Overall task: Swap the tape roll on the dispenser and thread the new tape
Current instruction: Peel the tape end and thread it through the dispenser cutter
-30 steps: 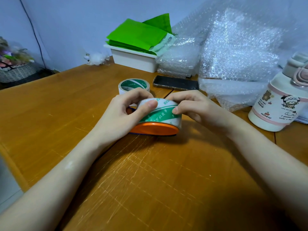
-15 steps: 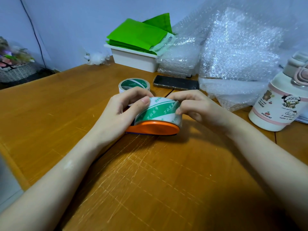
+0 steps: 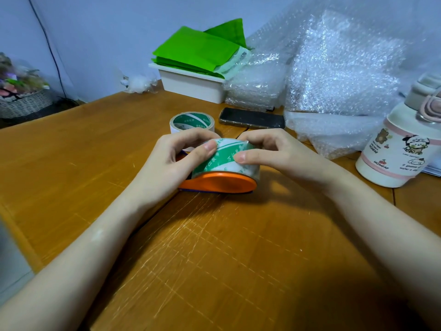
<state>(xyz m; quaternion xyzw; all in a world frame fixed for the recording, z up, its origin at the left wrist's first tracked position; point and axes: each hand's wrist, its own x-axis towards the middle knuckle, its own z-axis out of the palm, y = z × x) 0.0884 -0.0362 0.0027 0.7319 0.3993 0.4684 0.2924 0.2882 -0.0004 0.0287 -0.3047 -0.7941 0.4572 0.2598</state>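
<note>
An orange tape dispenser lies on the wooden table, with a green-and-white tape roll seated in it. My left hand grips the roll's left side, thumb pressed on its face. From the right, my right hand holds the roll, thumb on the printed face and fingertips pinching at its top edge. A second green-and-white tape roll lies flat just behind my hands.
A black phone lies behind the rolls. A white box with green sheets stands at the back, bubble wrap beside it. A white and pink bottle stands at the right. A basket sits far left.
My right thumb has slid left across the roll's face, and the printed stripes have shifted as the roll turned slightly. My left hand has kept its hold.
</note>
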